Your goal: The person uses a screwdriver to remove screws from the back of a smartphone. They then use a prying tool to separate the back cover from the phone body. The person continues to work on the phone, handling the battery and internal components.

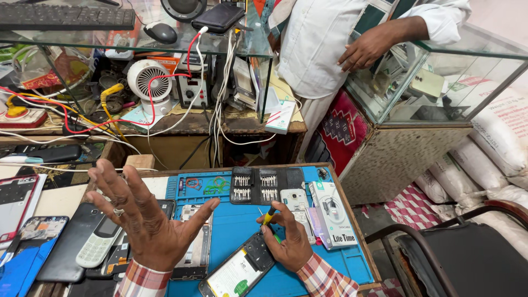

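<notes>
Repair bench from above. The left hand [146, 220] is raised, palm open and fingers spread, above the phone frames [192, 242] on the blue work mat [236, 220]. The right hand [289, 239] pinches a yellow-handled screwdriver [268, 215] over the opened smartphone [239, 267] lying on the mat's near edge. A bit set [256, 186] lies behind.

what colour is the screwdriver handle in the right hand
Yellow and black screwdriver, held in the right hand; head view.
</notes>
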